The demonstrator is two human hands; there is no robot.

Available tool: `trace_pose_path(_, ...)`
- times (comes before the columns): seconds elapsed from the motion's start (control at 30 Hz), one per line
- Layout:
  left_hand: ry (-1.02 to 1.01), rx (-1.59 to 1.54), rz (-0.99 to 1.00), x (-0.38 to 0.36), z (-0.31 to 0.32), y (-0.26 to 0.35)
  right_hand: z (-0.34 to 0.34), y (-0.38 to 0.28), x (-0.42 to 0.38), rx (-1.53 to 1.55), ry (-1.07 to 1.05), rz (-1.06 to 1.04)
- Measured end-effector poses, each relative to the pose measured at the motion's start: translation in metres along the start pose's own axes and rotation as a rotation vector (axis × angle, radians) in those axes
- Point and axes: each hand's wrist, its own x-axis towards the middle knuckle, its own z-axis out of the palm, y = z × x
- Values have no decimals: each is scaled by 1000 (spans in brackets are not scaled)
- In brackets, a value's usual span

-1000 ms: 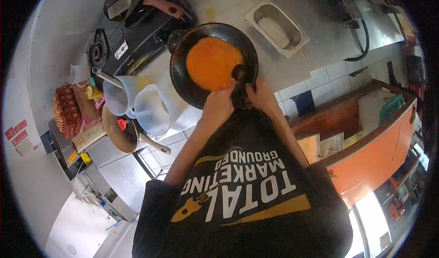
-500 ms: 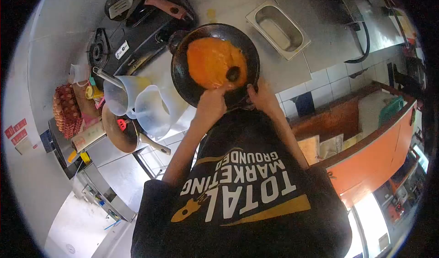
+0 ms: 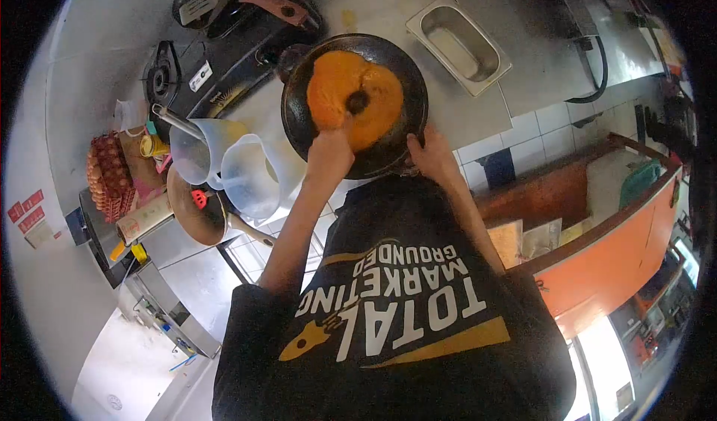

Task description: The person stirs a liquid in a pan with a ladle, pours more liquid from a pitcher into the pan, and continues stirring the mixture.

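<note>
A dark round pan holds a spread of orange sauce. My left hand is closed at the pan's near left side on a utensil whose dark round head sits in the middle of the sauce; most of its handle is hidden. At the near right rim, my right hand grips the pan's edge, with its thumb on top and the other fingers mostly out of sight.
Left of the pan are translucent jugs, a frying pan and egg trays. A black stove with a pink-handled pan lies beyond. A steel container is at the right, near an orange counter.
My left hand and the utensil's head have moved left, the head also slightly away from me through the sauce. The orange patch has changed shape. My right hand still holds the rim.
</note>
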Motion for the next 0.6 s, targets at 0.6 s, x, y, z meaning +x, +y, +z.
trace_pose_path(0.6, 255, 29, -49, 2, 7, -22, 0, -10, -4, -24, 86, -122)
